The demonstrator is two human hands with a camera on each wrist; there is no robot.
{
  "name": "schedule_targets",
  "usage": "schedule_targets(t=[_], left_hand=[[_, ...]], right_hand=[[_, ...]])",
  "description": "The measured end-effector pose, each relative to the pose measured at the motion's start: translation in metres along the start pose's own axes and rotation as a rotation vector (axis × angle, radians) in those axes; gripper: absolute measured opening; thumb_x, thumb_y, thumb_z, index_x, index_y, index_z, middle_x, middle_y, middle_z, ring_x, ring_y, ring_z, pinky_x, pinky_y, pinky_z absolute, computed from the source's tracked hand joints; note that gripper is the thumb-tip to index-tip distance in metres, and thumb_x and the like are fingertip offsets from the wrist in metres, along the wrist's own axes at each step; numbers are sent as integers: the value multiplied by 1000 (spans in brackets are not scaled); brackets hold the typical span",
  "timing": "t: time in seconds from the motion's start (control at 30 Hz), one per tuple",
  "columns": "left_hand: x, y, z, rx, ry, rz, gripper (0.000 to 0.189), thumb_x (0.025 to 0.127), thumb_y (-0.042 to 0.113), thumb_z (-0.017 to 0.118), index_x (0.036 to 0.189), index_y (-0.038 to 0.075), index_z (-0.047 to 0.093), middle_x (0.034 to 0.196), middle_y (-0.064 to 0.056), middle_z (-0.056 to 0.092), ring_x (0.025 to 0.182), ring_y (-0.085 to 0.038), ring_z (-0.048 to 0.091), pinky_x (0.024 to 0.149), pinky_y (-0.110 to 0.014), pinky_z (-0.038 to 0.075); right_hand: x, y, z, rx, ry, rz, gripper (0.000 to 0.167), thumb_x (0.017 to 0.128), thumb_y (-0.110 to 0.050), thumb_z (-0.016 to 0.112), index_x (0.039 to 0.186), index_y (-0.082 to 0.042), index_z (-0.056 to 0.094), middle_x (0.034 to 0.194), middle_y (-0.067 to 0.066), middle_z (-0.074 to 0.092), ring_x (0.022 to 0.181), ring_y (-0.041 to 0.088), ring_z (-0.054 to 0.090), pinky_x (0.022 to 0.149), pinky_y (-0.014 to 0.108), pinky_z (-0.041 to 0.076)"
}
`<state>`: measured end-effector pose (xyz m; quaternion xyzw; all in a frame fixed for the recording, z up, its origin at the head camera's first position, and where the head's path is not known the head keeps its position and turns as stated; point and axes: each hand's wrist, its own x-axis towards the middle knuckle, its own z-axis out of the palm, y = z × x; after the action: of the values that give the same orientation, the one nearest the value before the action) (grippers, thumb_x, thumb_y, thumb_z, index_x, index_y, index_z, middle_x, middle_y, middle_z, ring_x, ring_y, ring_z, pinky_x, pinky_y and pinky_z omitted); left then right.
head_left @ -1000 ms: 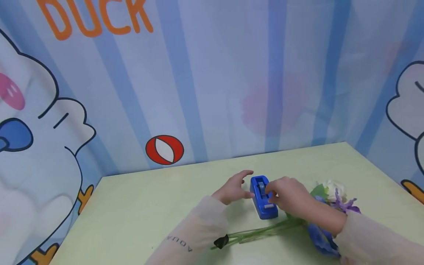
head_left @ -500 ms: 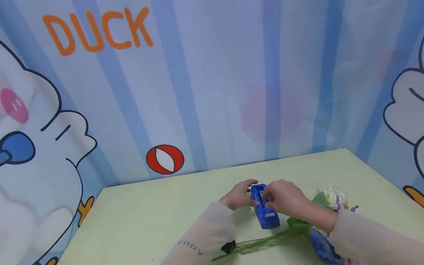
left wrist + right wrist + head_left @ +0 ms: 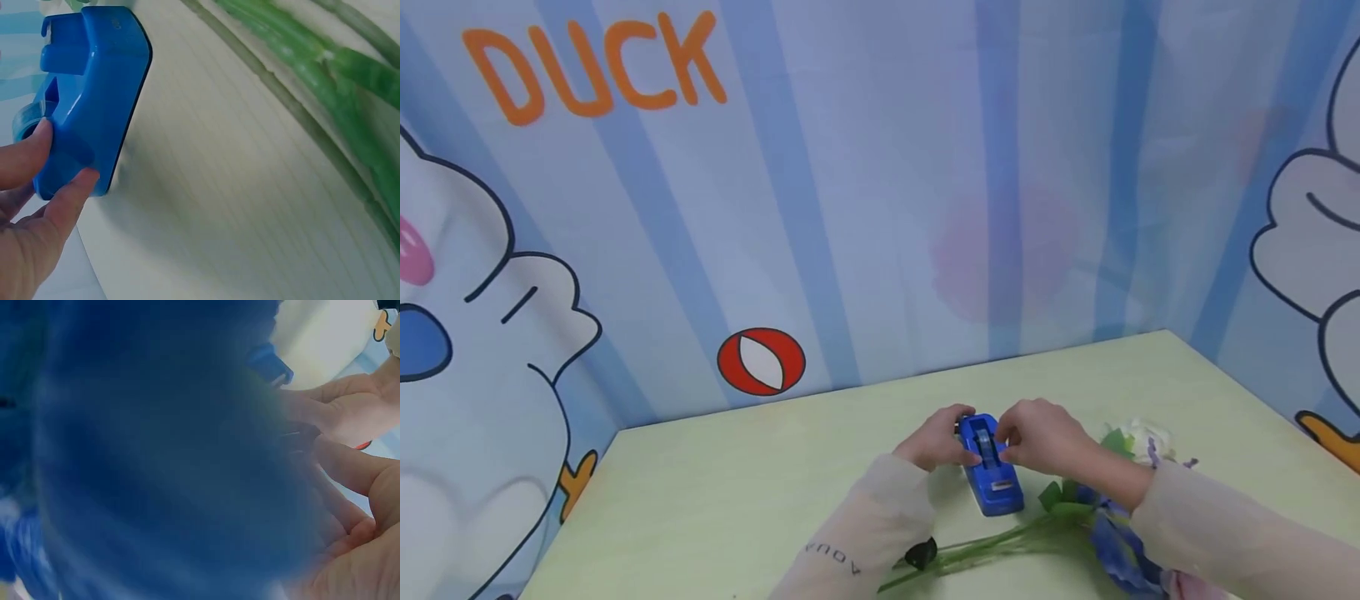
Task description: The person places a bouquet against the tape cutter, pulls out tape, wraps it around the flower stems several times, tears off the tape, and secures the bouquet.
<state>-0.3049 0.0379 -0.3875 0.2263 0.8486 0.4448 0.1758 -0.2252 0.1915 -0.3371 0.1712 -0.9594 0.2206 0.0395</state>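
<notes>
A blue tape dispenser [image 3: 996,497] lies on the table, a roll of clear tape [image 3: 984,442] in its well. My left hand [image 3: 936,437] grips its far left end. In the left wrist view the thumb presses the side of the dispenser [image 3: 115,87], and another fingertip meets the tape roll [image 3: 26,120]. From the right, my right hand [image 3: 1048,437] curls thumb and forefinger at the roll's edge, pinching there. The right wrist view is mostly blocked by a blurred blue petal [image 3: 156,450]; the right hand [image 3: 369,550] shows behind it, near the left hand [image 3: 356,403].
Artificial flowers lie in front of and right of the dispenser: green stems [image 3: 985,546] with a black piece [image 3: 921,553], blue petals [image 3: 1116,550] and a white bloom [image 3: 1146,437]. Printed backdrop walls [image 3: 880,208] rise behind the pale table [image 3: 722,500].
My left hand has closed from a spread pose onto the dispenser's end. The right hand stays at the roll with small finger shifts. The head view has tilted up slightly.
</notes>
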Motion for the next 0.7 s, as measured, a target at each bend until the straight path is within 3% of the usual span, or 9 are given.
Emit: schedule_targets(t=[0.23, 0.5, 0.7], left_hand=[[0, 1, -2, -100, 13, -58, 62, 73, -8, 73, 129, -4, 47, 117, -17, 56, 99, -25, 55, 84, -38, 49], [1, 0, -2, -129, 22, -75, 61, 73, -9, 72, 129, -2, 48, 116, -17, 57, 96, -25, 55, 79, -36, 51], [1, 1, 0, -136, 35, -88, 61, 74, -9, 72, 130, -1, 48, 118, -16, 56, 98, -25, 55, 84, -38, 49]], right_hand=[[8, 1, 5, 133, -62, 108, 12, 77, -3, 74, 87, 1, 70, 77, 6, 67, 61, 17, 61, 55, 30, 50], [13, 4, 5, 230, -151, 311, 5, 79, -6, 72, 81, -3, 69, 74, 4, 64, 49, 18, 58, 57, 32, 51], [17, 10, 11, 317, -209, 455, 5, 82, -9, 71, 80, -5, 70, 75, 2, 65, 48, 16, 57, 41, 23, 33]])
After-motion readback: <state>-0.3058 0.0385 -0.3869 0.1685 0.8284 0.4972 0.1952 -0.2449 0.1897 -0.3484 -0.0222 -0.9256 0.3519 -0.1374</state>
